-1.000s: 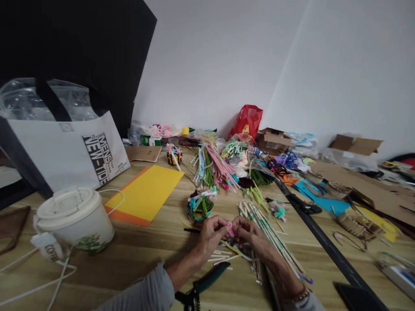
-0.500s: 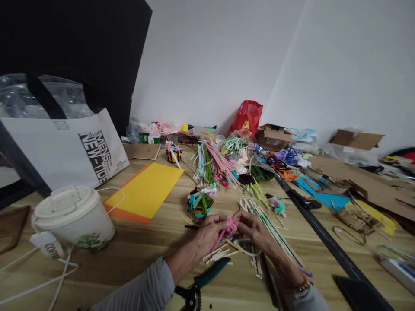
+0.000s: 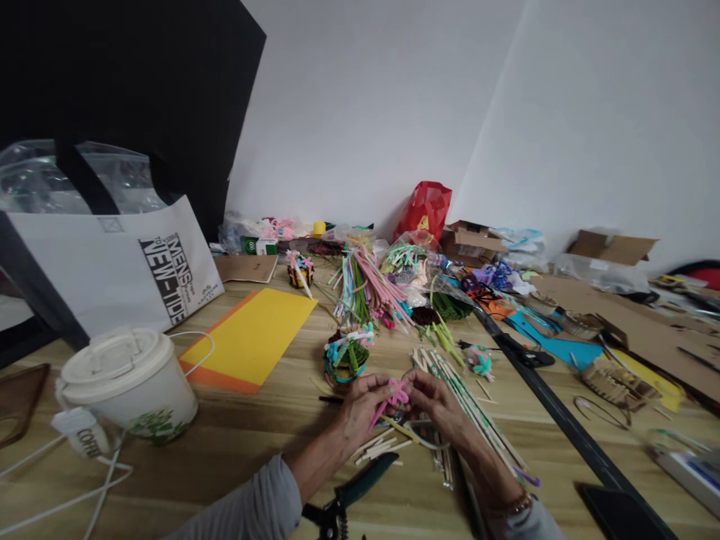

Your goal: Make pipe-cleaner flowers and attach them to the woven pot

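Between both hands is a pink pipe cleaner [image 3: 398, 391] bent into small flower-like loops, its straight tail slanting down to the left. My left hand [image 3: 363, 405] pinches it between thumb and forefinger on the left side. The fingers of my right hand [image 3: 433, 397] are closed on its right edge. Just beyond my left hand stands a small round basket [image 3: 346, 356] wrapped in green, blue and pink pipe cleaners. Short wooden sticks [image 3: 378, 446] lie under the hands, and dark-handled pruning shears [image 3: 360, 484] rest in front of them.
Long sticks [image 3: 472, 409] lie beside my right hand. Bundled pipe cleaners [image 3: 374, 289] are heaped behind. At left are a lidded paper cup [image 3: 127, 382], a white bag [image 3: 112, 262] and yellow sheets [image 3: 256, 337]. A black strip [image 3: 562, 405] crosses the right side.
The pink loops have turned slightly and spread more into a flower shape as the fingers shift on them. Both hands stay in nearly the same place; the view tilts slightly.
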`<state>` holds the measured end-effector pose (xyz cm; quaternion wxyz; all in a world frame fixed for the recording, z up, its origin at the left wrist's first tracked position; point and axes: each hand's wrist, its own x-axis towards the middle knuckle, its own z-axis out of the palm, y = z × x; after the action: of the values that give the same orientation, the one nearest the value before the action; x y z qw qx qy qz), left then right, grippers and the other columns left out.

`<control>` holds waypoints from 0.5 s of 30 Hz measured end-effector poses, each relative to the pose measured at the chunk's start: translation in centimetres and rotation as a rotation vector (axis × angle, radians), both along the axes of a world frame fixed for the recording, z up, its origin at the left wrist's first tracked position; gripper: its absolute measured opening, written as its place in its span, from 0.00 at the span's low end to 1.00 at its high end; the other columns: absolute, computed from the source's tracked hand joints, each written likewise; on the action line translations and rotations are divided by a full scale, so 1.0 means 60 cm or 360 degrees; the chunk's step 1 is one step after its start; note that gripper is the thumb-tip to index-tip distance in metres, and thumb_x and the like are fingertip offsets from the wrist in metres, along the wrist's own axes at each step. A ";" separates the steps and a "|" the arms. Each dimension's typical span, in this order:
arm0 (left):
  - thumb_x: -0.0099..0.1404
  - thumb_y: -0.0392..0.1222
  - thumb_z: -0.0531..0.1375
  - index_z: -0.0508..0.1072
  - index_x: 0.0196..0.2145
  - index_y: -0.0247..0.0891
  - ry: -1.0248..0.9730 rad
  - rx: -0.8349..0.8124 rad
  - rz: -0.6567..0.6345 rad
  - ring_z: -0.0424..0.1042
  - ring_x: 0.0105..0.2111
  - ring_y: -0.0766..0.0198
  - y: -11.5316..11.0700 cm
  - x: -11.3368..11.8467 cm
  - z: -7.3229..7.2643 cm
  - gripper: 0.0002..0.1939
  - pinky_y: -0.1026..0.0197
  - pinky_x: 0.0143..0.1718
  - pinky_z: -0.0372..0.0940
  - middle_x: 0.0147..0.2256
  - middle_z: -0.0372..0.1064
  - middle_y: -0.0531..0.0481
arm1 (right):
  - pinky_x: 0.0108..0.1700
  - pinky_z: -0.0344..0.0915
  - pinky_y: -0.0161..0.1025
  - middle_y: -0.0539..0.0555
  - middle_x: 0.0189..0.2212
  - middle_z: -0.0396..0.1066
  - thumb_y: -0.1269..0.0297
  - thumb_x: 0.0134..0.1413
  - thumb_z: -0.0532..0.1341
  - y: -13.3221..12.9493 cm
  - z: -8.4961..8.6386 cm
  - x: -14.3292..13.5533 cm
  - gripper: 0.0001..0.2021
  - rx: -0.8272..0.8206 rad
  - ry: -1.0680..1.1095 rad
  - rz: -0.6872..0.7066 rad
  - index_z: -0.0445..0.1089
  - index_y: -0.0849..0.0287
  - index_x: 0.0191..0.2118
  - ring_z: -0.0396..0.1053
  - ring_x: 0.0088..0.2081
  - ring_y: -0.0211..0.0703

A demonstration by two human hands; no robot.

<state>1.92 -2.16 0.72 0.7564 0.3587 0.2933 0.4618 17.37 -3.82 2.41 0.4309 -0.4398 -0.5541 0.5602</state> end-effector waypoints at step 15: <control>0.49 0.52 0.69 0.76 0.26 0.32 0.0352 0.0235 0.0027 0.65 0.20 0.68 0.001 -0.004 -0.006 0.19 0.66 0.22 0.56 0.25 0.74 0.45 | 0.26 0.60 0.33 0.48 0.22 0.66 0.41 0.48 0.63 0.004 -0.002 0.012 0.22 0.0103 -0.0196 0.0038 0.67 0.59 0.30 0.64 0.24 0.37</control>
<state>1.69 -2.09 0.36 0.6870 0.4597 0.3430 0.4461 18.11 -3.57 2.30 0.4034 -0.4527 -0.6026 0.5189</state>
